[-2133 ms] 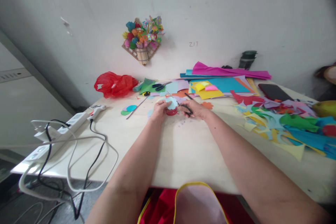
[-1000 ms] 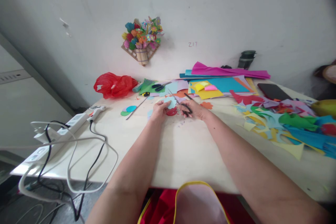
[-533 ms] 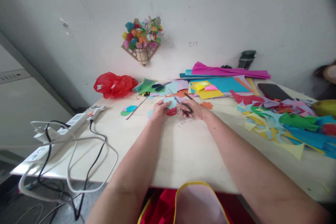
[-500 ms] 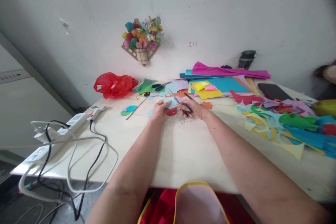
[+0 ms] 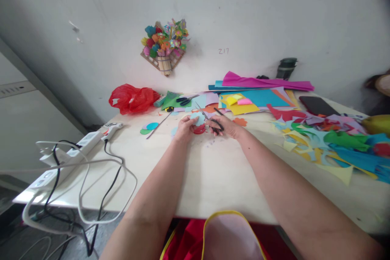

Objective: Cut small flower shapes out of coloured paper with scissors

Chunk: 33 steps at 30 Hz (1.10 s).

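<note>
Between the fingers of my left hand (image 5: pixel 184 126) is a light blue piece of paper (image 5: pixel 199 119) with a scalloped edge. My right hand (image 5: pixel 227 126) is closed around the black handles of a pair of scissors (image 5: pixel 217 125), whose blades point up and left beside the paper's right edge. Red paper pieces (image 5: pixel 199 129) lie on the table just below the light blue paper. Close by on the right is an orange paper flower (image 5: pixel 240 122). To the left lie a blue paper circle (image 5: pixel 152 126) and a green one (image 5: pixel 145 131).
Paper scraps (image 5: pixel 323 142) cover the table's right side near a dark phone (image 5: pixel 318 106). Coloured sheets (image 5: pixel 265 98) are stacked at the back. A second pair of scissors (image 5: pixel 186 100) and a red plastic bag (image 5: pixel 132 98) lie back left. Power strips (image 5: pixel 70 158) with loose cables line the left edge.
Almost nothing differs. Both hands, the paper and the scissors stay in nearly the same place.
</note>
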Each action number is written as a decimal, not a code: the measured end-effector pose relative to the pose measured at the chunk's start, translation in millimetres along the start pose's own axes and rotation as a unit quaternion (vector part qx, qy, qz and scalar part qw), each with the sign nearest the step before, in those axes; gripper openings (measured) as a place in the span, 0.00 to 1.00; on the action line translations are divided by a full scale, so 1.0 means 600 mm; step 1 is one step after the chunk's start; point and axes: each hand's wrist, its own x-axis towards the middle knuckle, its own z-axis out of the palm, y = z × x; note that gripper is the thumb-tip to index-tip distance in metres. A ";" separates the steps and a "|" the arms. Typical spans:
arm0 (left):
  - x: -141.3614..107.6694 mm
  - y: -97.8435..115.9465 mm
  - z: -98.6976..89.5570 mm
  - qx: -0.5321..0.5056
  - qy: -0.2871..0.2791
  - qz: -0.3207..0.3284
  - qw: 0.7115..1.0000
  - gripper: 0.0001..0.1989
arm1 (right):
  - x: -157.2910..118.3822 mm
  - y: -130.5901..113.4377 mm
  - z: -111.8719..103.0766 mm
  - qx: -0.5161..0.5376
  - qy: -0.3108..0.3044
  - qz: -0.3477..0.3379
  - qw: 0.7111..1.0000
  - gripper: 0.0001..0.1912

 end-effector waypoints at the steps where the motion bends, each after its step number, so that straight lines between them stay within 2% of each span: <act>1: 0.000 0.000 -0.001 -0.002 -0.003 -0.003 1.000 0.22 | 0.000 0.001 0.000 -0.001 -0.002 0.000 1.000 0.17; 13: -0.002 0.005 -0.003 -0.016 -0.025 -0.037 0.999 0.19 | 0.003 0.006 -0.004 0.001 -0.020 -0.010 1.000 0.17; 33: -0.001 0.002 -0.001 -0.002 0.009 -0.004 1.000 0.21 | -0.003 -0.005 0.007 0.011 0.001 0.009 1.000 0.14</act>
